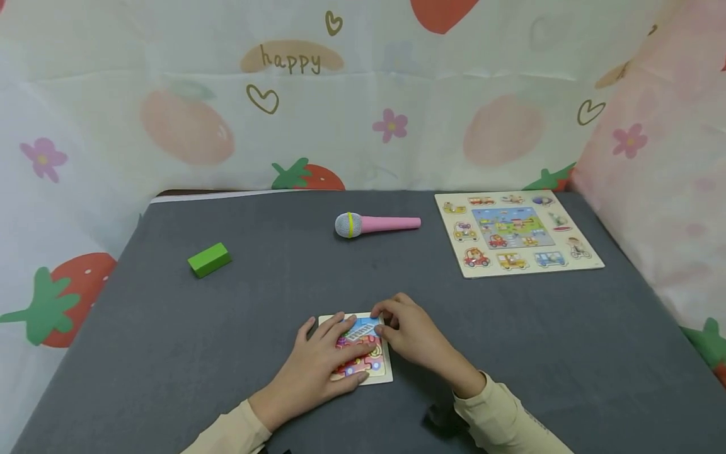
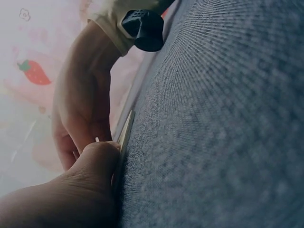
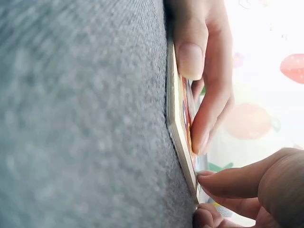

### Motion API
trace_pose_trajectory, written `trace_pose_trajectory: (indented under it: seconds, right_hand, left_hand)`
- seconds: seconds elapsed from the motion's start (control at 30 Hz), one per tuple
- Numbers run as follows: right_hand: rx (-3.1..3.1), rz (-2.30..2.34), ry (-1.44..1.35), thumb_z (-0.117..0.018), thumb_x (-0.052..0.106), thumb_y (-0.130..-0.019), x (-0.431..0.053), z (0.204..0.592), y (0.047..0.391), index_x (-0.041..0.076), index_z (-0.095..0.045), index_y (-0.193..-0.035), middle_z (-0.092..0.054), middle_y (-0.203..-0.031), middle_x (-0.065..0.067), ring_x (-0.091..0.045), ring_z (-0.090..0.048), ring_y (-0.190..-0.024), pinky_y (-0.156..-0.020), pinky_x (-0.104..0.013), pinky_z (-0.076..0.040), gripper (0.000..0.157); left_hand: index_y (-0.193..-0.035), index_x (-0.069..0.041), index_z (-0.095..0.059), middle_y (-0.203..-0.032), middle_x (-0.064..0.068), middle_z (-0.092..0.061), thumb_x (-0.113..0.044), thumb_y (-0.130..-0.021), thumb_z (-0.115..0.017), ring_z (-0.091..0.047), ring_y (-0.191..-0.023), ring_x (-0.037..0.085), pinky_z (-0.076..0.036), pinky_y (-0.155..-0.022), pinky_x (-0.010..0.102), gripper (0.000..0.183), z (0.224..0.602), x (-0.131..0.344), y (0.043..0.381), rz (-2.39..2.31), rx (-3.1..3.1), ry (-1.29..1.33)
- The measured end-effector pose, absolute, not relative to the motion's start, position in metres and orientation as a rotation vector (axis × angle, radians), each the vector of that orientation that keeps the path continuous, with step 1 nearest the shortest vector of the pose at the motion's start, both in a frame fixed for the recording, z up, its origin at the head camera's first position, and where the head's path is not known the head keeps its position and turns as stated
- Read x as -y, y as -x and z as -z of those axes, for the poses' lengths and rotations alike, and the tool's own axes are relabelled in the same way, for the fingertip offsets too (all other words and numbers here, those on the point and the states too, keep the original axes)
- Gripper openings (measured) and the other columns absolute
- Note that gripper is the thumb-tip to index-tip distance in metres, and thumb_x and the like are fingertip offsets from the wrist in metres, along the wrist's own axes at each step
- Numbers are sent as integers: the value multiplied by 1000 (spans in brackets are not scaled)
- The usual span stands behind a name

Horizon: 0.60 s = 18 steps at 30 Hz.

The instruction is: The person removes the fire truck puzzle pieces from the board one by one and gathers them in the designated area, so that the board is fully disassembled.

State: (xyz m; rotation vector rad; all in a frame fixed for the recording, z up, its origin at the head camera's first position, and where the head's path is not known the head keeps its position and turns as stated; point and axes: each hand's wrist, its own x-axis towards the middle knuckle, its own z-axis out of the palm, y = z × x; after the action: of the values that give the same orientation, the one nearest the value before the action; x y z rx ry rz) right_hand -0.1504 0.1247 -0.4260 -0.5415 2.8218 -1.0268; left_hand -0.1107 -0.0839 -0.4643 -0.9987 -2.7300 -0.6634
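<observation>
A small jigsaw puzzle (image 1: 363, 329) in a pale wooden tray lies flat near the front of the table, its picture pink, red and blue with a white ladder shape. My left hand (image 1: 329, 362) rests across its left part, fingers spread, hiding much of the picture. At the far right corner, my right hand (image 1: 412, 332) has its fingers bent, with thumb and forefinger pinching at the puzzle's edge. The right wrist view shows the right thumb (image 3: 228, 180) right at the tray's corner, opposite the left fingertips. From the left wrist, the tray's thin edge (image 2: 124, 135) shows beyond the left thumb.
A green block (image 1: 210, 260) lies at the left of the grey tabletop (image 1: 272, 271). Toward the back is a pink toy microphone (image 1: 386, 224). A larger wooden picture board (image 1: 459, 243) with vehicle pieces lies at the back right. Printed cloth (image 1: 351, 94) hangs behind the table.
</observation>
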Motion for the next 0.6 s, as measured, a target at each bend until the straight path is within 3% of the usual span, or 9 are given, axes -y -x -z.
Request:
trace_pose_trajectory:
  seconds: [0.6]
  right_hand:
    - [-2749,1040,580,-63,12,-92,-123,420,164,8,-67,-92,-58,-81,0,-10,-49,-69,-61,-25,-42,5]
  left_hand:
    - [-129,-42,-58,-145,5,-46,-53,-91,-57,-35,-139,27,-23,-102,66,40,466,84,112,652,2717,1008]
